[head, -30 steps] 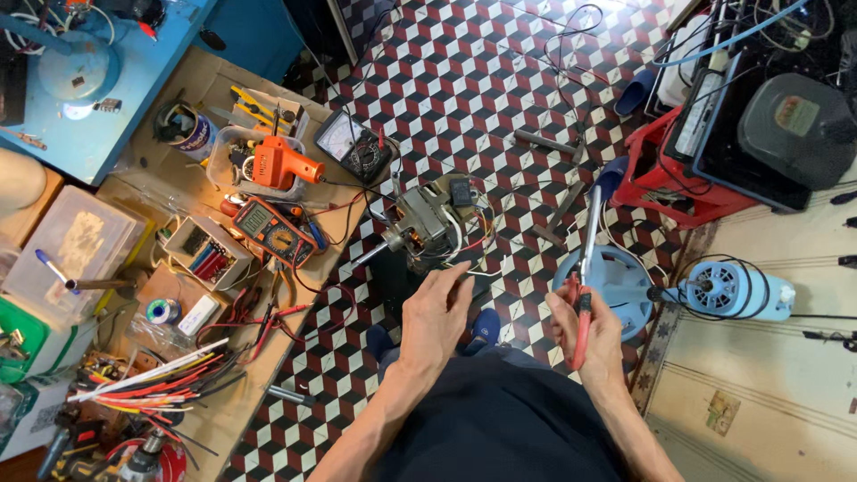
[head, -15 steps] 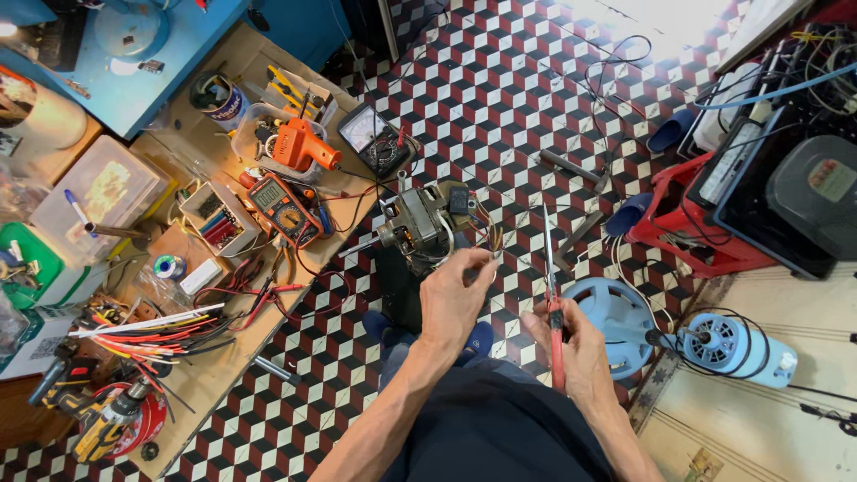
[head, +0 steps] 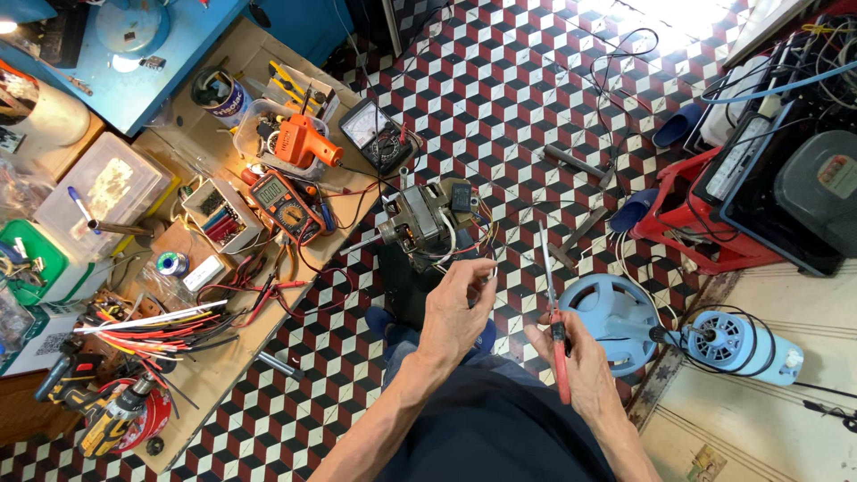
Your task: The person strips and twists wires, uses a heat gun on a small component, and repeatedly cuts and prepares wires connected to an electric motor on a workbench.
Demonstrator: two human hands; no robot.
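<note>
Left hand [head: 457, 308] pinched shut on thin wires [head: 478, 268] trailing from the fan motor [head: 420, 217], just at 12 o'clock of the fingers; right hand [head: 580, 361] closed round red-handled long-nose pliers [head: 553, 308], tips pointing to 12 o'clock, clear of the wires; motor upright on the tiled floor [head: 500, 98], capacitor fitted, leads loose; seemingly mid-job, wiring not yet joined or trimmed; orange multimeter [head: 284, 203] on the desk [head: 201, 375] at 9 o'clock, untouched; blue fan housing [head: 616, 317] at 3 o'clock, unassembled.

pliers [head: 559, 353] red handles | floor [head: 500, 98] red-white-black cube tiles | multimeter [head: 284, 201] orange
</note>
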